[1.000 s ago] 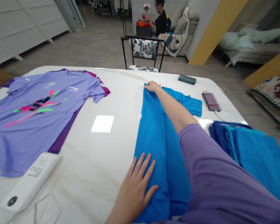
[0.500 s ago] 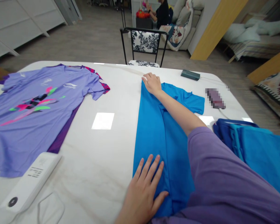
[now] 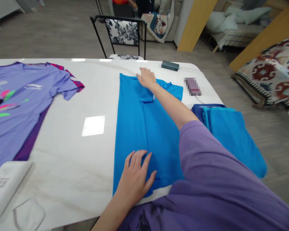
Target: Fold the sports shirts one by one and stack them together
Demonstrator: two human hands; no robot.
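Note:
A bright blue T-shirt (image 3: 137, 128) lies lengthwise on the white table (image 3: 86, 150), its left side folded in to a straight edge. My left hand (image 3: 136, 175) rests flat on the shirt's near hem, fingers slightly curved and apart. My right hand (image 3: 146, 78) reaches across to the far end and presses flat near the collar, fingers spread. One short sleeve (image 3: 174, 90) sticks out to the right of that hand. My purple sleeve (image 3: 207, 173) covers the shirt's lower right part.
A lilac printed T-shirt (image 3: 19, 102) lies spread at the left over a darker purple one. A pile of blue garments (image 3: 228, 134) hangs over the right edge. A white device (image 3: 4, 184), a dark power bank (image 3: 170, 65), a blurred phone (image 3: 192, 86) and a black chair (image 3: 121, 35) surround the table.
My view has swung to the right and down. My right hand slid from the shirt's far left corner rightward to the collar. My left hand shifted right along the hem and curled slightly.

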